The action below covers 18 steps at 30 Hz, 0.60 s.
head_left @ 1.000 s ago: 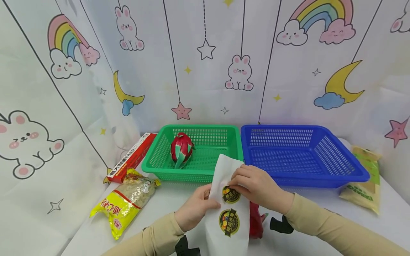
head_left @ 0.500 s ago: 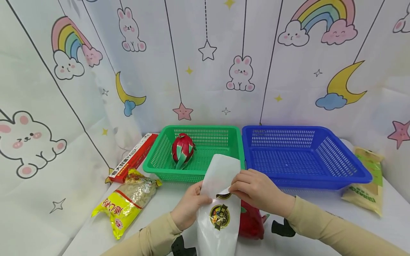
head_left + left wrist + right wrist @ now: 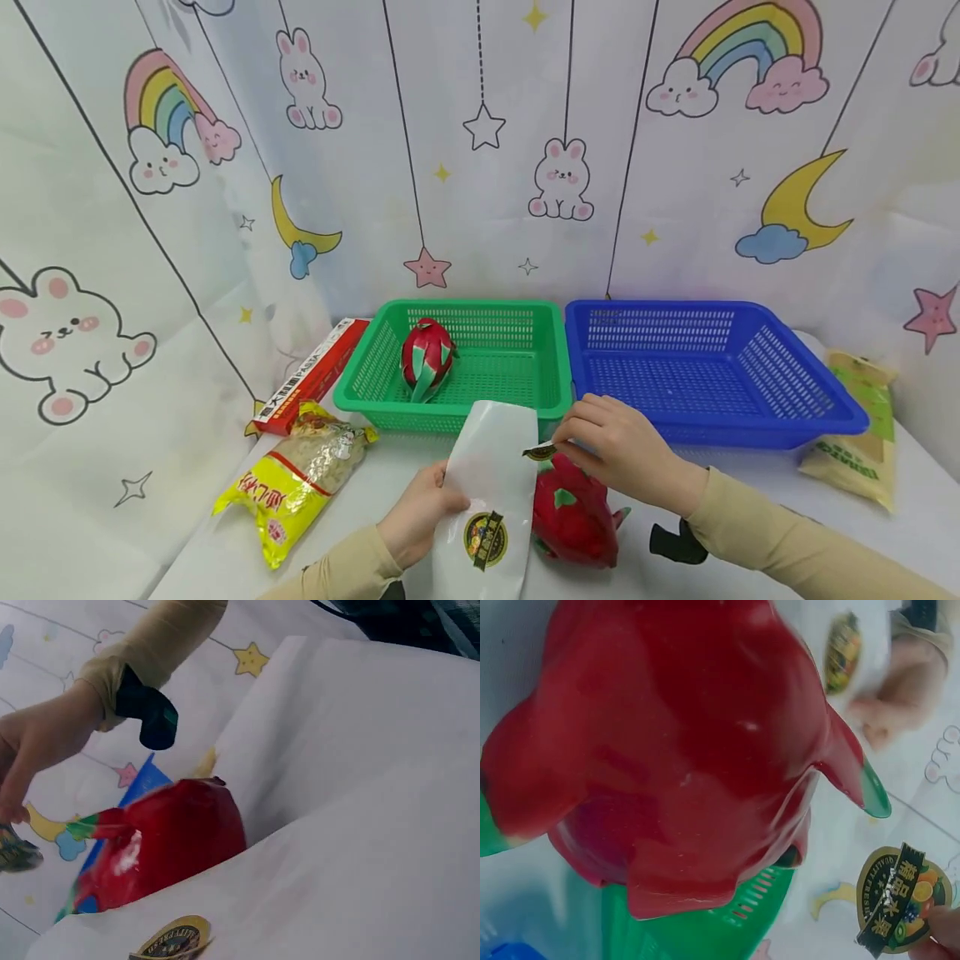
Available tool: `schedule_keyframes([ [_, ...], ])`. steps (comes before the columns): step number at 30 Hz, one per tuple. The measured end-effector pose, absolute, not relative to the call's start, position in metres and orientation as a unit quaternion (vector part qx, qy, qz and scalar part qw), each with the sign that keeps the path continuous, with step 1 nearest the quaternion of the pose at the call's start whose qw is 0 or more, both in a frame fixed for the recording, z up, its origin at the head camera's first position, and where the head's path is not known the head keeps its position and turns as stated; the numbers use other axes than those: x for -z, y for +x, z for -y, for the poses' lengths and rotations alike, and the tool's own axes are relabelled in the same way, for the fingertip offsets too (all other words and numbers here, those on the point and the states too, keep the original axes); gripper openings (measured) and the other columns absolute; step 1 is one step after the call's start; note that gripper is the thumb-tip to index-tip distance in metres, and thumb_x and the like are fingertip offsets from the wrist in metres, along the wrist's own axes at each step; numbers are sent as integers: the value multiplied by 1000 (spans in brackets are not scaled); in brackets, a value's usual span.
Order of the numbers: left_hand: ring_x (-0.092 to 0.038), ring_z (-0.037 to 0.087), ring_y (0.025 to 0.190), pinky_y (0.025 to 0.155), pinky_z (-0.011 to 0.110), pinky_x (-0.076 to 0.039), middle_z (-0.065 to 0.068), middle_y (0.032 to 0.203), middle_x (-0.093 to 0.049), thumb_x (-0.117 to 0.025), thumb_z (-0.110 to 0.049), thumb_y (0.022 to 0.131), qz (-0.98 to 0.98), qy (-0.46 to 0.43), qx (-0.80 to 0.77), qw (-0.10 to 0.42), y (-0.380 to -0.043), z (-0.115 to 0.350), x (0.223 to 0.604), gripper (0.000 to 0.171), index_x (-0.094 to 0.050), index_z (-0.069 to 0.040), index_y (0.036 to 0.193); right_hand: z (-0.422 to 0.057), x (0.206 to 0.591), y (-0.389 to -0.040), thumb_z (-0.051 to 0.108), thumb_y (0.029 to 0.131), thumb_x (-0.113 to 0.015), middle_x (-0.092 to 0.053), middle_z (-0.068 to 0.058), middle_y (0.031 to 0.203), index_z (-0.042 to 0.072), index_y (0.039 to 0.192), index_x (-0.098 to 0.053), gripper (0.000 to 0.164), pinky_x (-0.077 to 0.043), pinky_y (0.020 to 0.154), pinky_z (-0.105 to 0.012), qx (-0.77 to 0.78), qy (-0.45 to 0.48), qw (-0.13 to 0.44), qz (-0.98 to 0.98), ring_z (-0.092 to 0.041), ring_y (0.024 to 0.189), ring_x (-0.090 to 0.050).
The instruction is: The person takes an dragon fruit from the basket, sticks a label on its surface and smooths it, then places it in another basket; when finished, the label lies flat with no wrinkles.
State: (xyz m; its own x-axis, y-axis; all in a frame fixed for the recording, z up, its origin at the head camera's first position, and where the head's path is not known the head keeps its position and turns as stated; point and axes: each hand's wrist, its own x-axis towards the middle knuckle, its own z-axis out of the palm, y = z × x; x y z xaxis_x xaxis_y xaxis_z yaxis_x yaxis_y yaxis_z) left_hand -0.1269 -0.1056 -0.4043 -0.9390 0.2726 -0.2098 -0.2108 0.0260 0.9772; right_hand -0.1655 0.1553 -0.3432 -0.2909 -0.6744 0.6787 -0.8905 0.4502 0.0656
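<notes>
My left hand (image 3: pixel 420 515) holds a white sticker sheet (image 3: pixel 491 475) by its left edge, thumb on the front. One round black-and-gold fruit sticker (image 3: pixel 485 540) shows on the sheet. Just right of the sheet, my right hand (image 3: pixel 626 450) pinches a peeled sticker (image 3: pixel 540 452) between thumb and fingertips; the right wrist view shows its printed face with fruit pictures (image 3: pixel 904 900). A red dragon fruit (image 3: pixel 573 517) with green tips lies on the table below my right hand, partly behind the sheet. It fills much of the right wrist view.
A green basket (image 3: pixel 457 414) holds another dragon fruit (image 3: pixel 427 354). Beside it stands a blue basket (image 3: pixel 720 429). A yellow bag (image 3: pixel 300 483) and a red pasta box (image 3: pixel 311 375) lie at left, a beige-green bag (image 3: pixel 855 442) at right.
The sticker has come off the sheet and is now in my right hand's pinch. My left hand and the sheet have moved left and down, uncovering more of the dragon fruit.
</notes>
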Motion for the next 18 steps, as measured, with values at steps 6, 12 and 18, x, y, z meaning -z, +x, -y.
schedule_keyframes([
  [6, -52, 30, 106, 95, 53, -40, 24, 119, -52, -47, 14, 68, -732, -19, -656, 182, -125, 122, 430, 65, -35, 15, 132, -158, 344, -166, 14, 78, -72, -61, 8, 80, 16, 82, -65, 8, -46, 64, -17, -172, 493, 320, 790, -6, 73, -52],
  [12, -53, 38, 106, 90, 54, -44, 30, 121, -52, -52, 14, 63, -816, -38, -567, 102, -135, 145, 446, 67, -41, 14, 129, -160, 343, -165, 29, 95, -48, -60, 9, 80, 16, 81, -64, 25, -46, 64, -16, -181, 486, 312, 796, -4, 73, -52],
  [18, -52, 44, 111, 92, 53, -43, 30, 122, -53, -63, 9, 62, -889, -8, -457, 19, -141, 159, 446, 64, -48, 11, 124, -163, 343, -166, 22, 91, -57, -59, 8, 79, 16, 81, -64, 14, -45, 61, -14, -194, 488, 330, 784, -5, 71, -51],
])
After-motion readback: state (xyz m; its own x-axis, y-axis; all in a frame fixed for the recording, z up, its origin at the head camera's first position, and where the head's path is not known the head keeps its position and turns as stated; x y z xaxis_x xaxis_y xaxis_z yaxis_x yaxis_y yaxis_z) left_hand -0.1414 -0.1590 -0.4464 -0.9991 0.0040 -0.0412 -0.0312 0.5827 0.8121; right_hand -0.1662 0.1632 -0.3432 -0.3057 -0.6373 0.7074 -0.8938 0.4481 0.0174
